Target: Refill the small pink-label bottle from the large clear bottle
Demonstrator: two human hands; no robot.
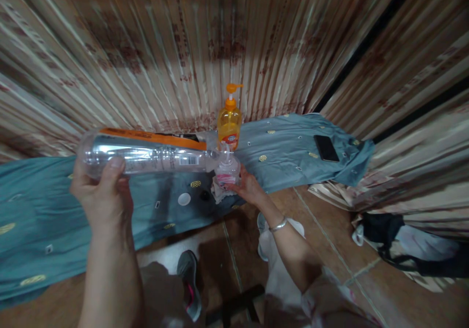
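Observation:
My left hand (106, 186) is wrapped round the base of a large clear plastic bottle (157, 158) with an orange-edged label. The bottle lies tilted nearly level, its neck pointing right to the mouth of a small clear bottle (227, 169) with a pink label. Whether the two mouths touch, I cannot tell. My right hand (247, 186), with a bracelet at the wrist, grips the small bottle from the right. A crumpled cloth or tissue (220, 194) shows below it. Just behind stands an orange pump bottle (229, 125) with yellow liquid.
A white round cap (184, 199) and a dark round cap (204, 195) lie on the blue-green patterned cloth (278, 172). A black phone (326, 148) rests at the right. Pleated curtains (183, 50) hang behind. A dark bag (421, 250) sits on the tiled floor.

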